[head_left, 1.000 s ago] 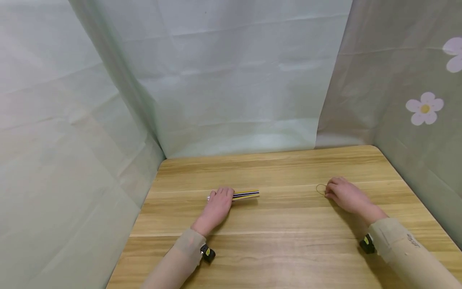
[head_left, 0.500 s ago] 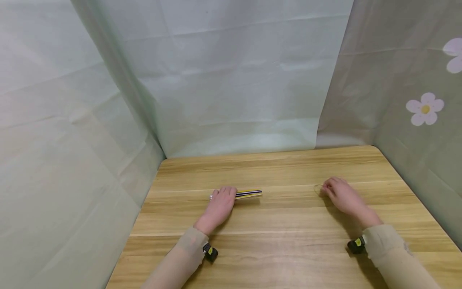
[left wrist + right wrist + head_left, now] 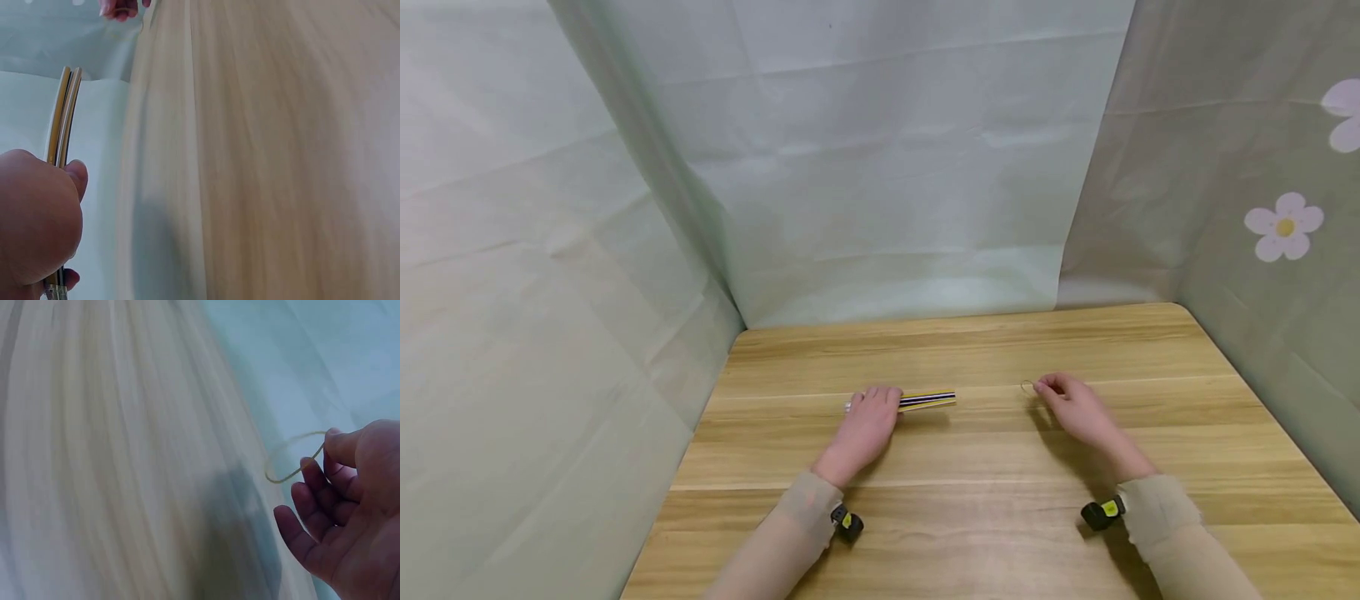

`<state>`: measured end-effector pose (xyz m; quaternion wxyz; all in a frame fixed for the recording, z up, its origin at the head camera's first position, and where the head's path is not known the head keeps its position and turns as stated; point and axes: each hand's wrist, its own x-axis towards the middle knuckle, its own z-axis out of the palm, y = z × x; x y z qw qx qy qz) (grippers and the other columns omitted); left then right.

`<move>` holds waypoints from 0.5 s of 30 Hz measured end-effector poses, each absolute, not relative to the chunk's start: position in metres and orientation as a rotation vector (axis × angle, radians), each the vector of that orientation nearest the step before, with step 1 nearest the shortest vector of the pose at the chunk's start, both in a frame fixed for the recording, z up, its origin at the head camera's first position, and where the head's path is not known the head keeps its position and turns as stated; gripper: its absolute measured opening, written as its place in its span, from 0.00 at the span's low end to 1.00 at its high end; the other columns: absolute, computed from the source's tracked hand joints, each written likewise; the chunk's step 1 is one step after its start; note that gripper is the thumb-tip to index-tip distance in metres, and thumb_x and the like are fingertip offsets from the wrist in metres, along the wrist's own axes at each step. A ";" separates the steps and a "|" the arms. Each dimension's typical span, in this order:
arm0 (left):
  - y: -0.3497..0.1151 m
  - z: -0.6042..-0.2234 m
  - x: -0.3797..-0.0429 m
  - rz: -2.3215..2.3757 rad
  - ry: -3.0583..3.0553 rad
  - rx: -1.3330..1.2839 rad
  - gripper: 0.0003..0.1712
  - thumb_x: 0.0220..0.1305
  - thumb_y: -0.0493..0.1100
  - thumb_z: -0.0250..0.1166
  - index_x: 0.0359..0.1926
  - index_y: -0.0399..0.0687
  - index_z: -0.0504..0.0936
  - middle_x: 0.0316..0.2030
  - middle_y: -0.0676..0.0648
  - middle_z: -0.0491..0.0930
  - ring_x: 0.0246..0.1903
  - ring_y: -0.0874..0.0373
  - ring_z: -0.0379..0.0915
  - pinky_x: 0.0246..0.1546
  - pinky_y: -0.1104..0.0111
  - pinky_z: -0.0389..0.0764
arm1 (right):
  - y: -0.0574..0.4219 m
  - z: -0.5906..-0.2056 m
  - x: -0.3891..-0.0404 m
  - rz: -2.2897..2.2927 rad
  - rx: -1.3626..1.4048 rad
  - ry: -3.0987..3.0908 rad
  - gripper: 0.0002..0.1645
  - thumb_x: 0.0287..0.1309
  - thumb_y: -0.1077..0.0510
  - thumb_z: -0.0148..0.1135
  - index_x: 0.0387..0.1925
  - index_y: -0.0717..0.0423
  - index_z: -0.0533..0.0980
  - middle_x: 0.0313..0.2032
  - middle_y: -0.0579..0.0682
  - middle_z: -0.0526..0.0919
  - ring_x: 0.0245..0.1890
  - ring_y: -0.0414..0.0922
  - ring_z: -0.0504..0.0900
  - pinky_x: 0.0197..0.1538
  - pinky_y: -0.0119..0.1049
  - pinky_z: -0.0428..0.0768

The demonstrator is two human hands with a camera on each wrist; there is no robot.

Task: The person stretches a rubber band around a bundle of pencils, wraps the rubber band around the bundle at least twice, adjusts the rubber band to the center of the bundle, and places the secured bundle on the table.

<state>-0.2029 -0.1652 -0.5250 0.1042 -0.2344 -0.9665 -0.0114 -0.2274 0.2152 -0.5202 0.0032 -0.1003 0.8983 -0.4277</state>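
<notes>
My left hand (image 3: 867,423) grips a small bundle of slim pencils (image 3: 927,401) striped yellow, black and white. Their long ends point right, and a short silvery end shows beyond the hand on the left. In the left wrist view the pencils (image 3: 61,122) stick out past the thumb, lying close together. To the right, my right hand (image 3: 1075,408) pinches a thin yellowish rubber band (image 3: 284,480) between thumb and index finger. The band hangs as a loose loop off the fingertips, facing the pencils. The other fingers of that hand are loosely bent.
Both hands are over a wood-grain table (image 3: 985,492). Pale fabric walls (image 3: 887,208) enclose its back and sides, the right one printed with white flowers (image 3: 1285,227). A small black wrist camera (image 3: 1101,514) sits at each sleeve.
The right hand has moved left with the rubber band, closing in on the pencils. My left hand has shifted slightly right, still holding the bundle.
</notes>
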 end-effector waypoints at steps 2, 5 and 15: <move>-0.161 -0.525 -0.203 -0.032 -2.848 -0.700 0.10 0.82 0.46 0.58 0.52 0.44 0.73 0.47 0.45 0.79 0.47 0.50 0.73 0.45 0.56 0.73 | 0.207 -0.519 -0.227 -1.387 -0.294 2.762 0.25 0.84 0.48 0.53 0.59 0.68 0.77 0.51 0.63 0.84 0.51 0.58 0.84 0.53 0.52 0.80; -0.155 -0.525 -0.204 -0.032 -2.844 -0.716 0.11 0.83 0.47 0.58 0.53 0.45 0.73 0.46 0.46 0.78 0.47 0.51 0.73 0.45 0.57 0.72 | 0.196 -0.517 -0.226 -1.455 -0.277 2.684 0.25 0.84 0.48 0.54 0.59 0.68 0.76 0.50 0.62 0.84 0.46 0.54 0.83 0.47 0.45 0.80; -0.139 -0.523 -0.206 0.002 -2.830 -0.744 0.13 0.82 0.48 0.60 0.54 0.44 0.74 0.47 0.46 0.78 0.47 0.52 0.73 0.45 0.58 0.72 | 0.159 -0.510 -0.229 -1.546 -0.316 2.621 0.17 0.82 0.51 0.57 0.51 0.63 0.79 0.43 0.58 0.83 0.41 0.51 0.80 0.42 0.40 0.78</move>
